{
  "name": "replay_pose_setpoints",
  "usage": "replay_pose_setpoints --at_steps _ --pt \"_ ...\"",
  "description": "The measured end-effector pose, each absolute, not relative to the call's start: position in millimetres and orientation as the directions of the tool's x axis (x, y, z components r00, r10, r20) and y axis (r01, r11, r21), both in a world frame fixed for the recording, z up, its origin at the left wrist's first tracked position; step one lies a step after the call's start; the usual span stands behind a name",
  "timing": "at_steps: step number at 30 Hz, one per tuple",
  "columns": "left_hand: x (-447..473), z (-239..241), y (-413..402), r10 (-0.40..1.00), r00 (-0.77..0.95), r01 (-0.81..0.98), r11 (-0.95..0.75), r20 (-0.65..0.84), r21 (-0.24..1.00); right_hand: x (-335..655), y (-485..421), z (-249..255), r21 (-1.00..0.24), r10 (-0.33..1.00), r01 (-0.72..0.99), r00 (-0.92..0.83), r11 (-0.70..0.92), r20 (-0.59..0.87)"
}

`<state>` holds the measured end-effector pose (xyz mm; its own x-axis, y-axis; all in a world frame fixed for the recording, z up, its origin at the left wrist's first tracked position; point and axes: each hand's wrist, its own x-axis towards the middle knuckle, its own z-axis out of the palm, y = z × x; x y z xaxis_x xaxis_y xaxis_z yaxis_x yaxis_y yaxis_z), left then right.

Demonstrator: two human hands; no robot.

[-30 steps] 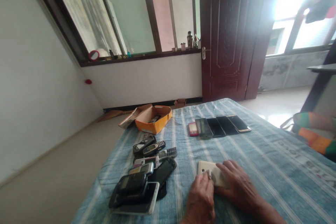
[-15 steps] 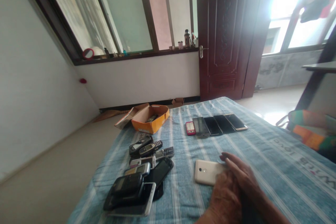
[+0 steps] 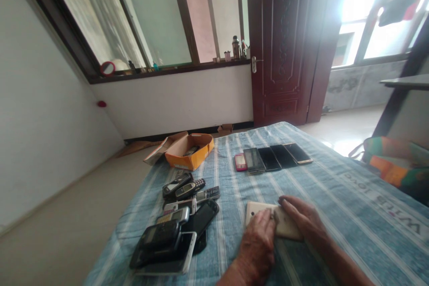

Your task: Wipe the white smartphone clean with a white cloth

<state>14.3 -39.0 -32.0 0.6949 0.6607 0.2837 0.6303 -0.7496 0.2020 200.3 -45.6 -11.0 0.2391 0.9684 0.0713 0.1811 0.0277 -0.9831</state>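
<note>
A white phone (image 3: pixel 255 208) lies back-up on the blue striped cloth (image 3: pixel 335 196) near the front edge. My left hand (image 3: pixel 257 243) rests on its near left part, fingers curled down onto it. Over the phone's right side lies my right hand (image 3: pixel 303 218), its fingers bent along the far edge. Both hands press on the phone and hide most of its middle.
A pile of several old phones (image 3: pixel 177 228) sits at the left. Behind it stands an orange box (image 3: pixel 189 151) with a phone inside. A row of dark smartphones (image 3: pixel 273 157) and a small red phone (image 3: pixel 240 161) lies further back. Coloured fabric (image 3: pixel 395 163) hangs at the right.
My left hand, drawn back off the white phone half a second ago, has returned onto it. My right hand stayed on the phone. The view shifted slightly.
</note>
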Motion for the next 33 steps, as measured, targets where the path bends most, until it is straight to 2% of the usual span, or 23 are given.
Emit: replay_pose_setpoints --at_steps 4,13,16,19,23,33 --pt "-8.0 -22.8 -29.7 0.725 0.617 0.723 -0.676 0.306 0.144 199.7 -46.1 -11.5 -0.977 0.970 0.212 0.232 0.022 0.072" --pt "27.8 -23.5 -8.7 0.772 0.553 0.762 -0.621 0.312 0.185 194.5 -44.3 -7.2 -0.991 0.949 0.130 0.306 0.041 0.079" --pt "53.1 -28.7 -12.5 0.743 0.589 0.731 -0.657 0.317 0.183 195.2 -42.8 -7.6 -0.996 0.934 0.071 0.348 0.055 0.077" --pt "77.2 -30.8 -21.8 0.727 0.603 0.688 -0.682 0.327 0.248 200.8 -41.0 -9.9 -0.996 0.917 0.041 0.390 0.073 0.083" --pt "90.0 -29.8 -27.9 0.670 0.682 0.611 -0.743 0.294 0.274 209.8 -39.3 -13.1 -0.997 0.892 0.035 0.445 0.066 0.074" --pt "34.7 -26.4 -27.0 0.698 0.663 0.652 -0.716 0.272 0.249 208.3 -41.4 -12.9 -0.994 0.898 0.095 0.429 0.059 0.095"
